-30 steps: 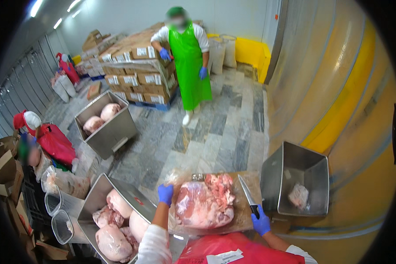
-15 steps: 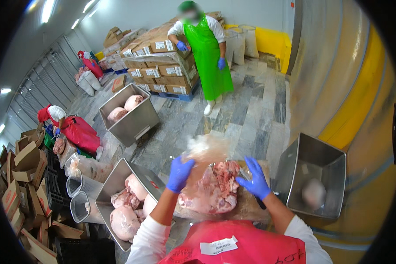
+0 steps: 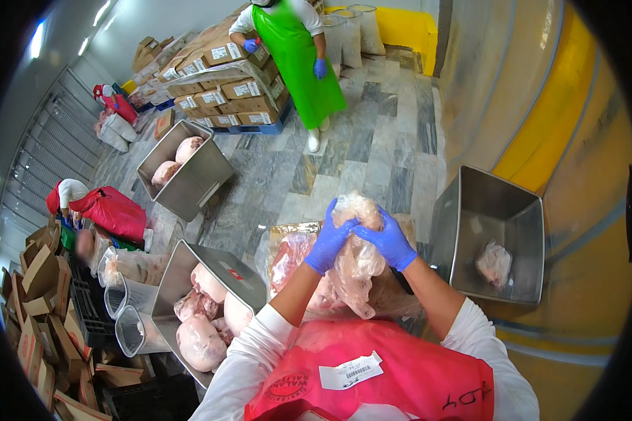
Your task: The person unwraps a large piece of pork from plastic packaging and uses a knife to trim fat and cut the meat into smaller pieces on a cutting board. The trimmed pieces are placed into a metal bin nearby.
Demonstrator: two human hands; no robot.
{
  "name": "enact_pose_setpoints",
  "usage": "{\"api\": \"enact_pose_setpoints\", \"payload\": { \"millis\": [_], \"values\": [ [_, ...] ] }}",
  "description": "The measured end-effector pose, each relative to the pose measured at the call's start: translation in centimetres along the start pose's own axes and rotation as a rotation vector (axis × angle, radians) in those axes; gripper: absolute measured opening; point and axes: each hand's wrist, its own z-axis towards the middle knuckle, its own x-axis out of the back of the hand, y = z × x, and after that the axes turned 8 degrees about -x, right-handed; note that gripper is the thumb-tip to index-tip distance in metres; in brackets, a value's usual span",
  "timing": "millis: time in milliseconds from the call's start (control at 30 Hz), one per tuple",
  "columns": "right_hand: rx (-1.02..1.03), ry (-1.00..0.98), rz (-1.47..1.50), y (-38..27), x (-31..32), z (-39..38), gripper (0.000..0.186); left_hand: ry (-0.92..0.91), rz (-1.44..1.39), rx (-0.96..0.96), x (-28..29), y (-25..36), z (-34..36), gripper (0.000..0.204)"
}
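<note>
My left hand [image 3: 328, 245] and my right hand [image 3: 390, 243], both in blue gloves, are closed round a crumpled clear plastic sheet [image 3: 358, 270]. They press it together from both sides, and its lower end hangs down over the work surface. Below and to the left lies a large piece of raw pink meat [image 3: 288, 261], partly hidden by the plastic and my left forearm. Under the meat shows a brown cardboard surface [image 3: 286, 231].
Right of me stands a deep metal bin [image 3: 461, 238] with a crumpled plastic ball [image 3: 495, 264] inside. A metal bin [image 3: 163, 298] holding meat pieces stands left, another [image 3: 207, 179] farther off. A person in a green apron [image 3: 298, 63] stands ahead near stacked boxes [image 3: 242, 91].
My hands have come together on the plastic, which only my left hand held before; my right hand was open over the meat. The view has tilted down slightly.
</note>
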Motion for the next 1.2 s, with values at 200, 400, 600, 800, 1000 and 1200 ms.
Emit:
{"api": "enact_pose_setpoints", "payload": {
  "millis": [200, 400, 600, 800, 1000, 1200],
  "values": [
    [0.182, 0.072, -0.094, 1.7, -0.8, 2.5, 0.072, 0.065, -0.301, 0.34, 0.2, 0.0, -1.4, 0.043],
    [0.026, -0.004, -0.101, 5.9, -0.7, -0.3, 0.087, 0.235, -0.362, 0.122, 0.9, 2.4, 1.0, 0.043],
    [-0.176, 0.029, -0.462, 7.0, 0.8, -2.4, 0.049, 0.297, -0.077, -0.236, 2.6, 1.7, 2.5, 0.034],
    [0.623, 0.572, -0.254, 5.2, 0.4, -0.4, 0.04, 0.106, 0.077, -0.056, -0.2, -1.9, -2.1, 0.038],
    [0.203, 0.498, -0.459, 4.8, 1.9, -2.2, 0.041, -0.287, 0.204, 0.204, -2.9, 0.6, -4.1, 0.047],
    [0.055, 0.468, -0.785, 1.8, -1.6, -1.1, 0.042, 0.033, 0.152, 0.142, -4.9, 1.0, -3.9, 0.037]
  ]
}}
